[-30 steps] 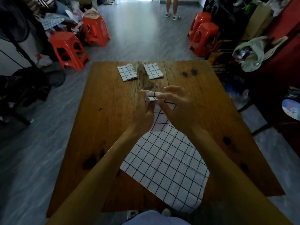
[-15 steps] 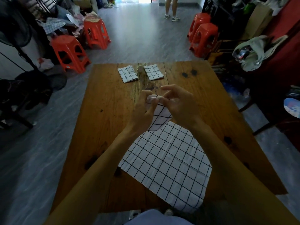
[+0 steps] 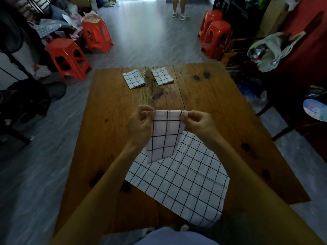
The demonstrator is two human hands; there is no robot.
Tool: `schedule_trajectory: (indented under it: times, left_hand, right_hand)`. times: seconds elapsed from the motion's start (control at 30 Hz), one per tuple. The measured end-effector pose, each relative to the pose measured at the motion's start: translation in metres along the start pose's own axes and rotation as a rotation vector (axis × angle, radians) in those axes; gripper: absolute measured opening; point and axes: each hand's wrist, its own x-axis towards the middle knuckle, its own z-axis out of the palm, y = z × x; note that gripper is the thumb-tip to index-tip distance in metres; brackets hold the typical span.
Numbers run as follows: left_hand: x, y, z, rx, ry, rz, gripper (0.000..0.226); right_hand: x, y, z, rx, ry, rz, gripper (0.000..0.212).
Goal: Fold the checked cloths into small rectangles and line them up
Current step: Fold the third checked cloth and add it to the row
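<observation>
A folded strip of white cloth with black checks (image 3: 165,137) hangs above the wooden table (image 3: 109,110). My left hand (image 3: 140,125) pinches its top left corner and my right hand (image 3: 198,123) pinches its top right corner. Beneath it an unfolded checked cloth (image 3: 180,183) lies flat on the near part of the table, partly hidden by my arms. At the far edge two small folded checked cloths lie side by side, the left folded cloth (image 3: 134,80) and the right folded cloth (image 3: 162,76).
Red plastic stools stand on the grey floor, two at the far left (image 3: 68,58) and two at the far right (image 3: 216,38). A person's legs (image 3: 178,7) show at the far end. Clutter and bags crowd both sides, with a chair (image 3: 292,124) to the table's right.
My hands have drawn apart, sliding from a bunched point of the cloth to its two top corners. The held cloth now hangs as a flat strip.
</observation>
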Motion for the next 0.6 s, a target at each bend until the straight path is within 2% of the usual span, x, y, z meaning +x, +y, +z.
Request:
schedule_trajectory:
  times: [0.1,0.23,0.37,0.53,0.6]
  left_hand:
    - [-0.005,-0.015,0.001,-0.069,-0.017,-0.113,0.01]
    - [-0.01,-0.048,-0.002,-0.144,-0.102,-0.31,0.024]
    - [-0.009,-0.084,0.003,-0.101,-0.151,-0.39,0.018]
    - [-0.001,-0.14,0.025,0.011,-0.153,-0.524,0.013]
    - [0.004,-0.168,0.036,0.07,-0.154,-0.567,0.014]
  right_hand:
    - [-0.001,0.015,0.012,0.042,0.056,0.056,0.02]
    - [-0.001,0.037,0.023,0.028,0.167,0.113,0.012]
    - [0.002,0.065,0.029,-0.019,0.198,0.2,0.01]
    - [0.026,0.128,0.03,-0.118,0.271,0.404,0.024]
    - [0.038,0.156,0.029,-0.234,0.272,0.405,0.032]
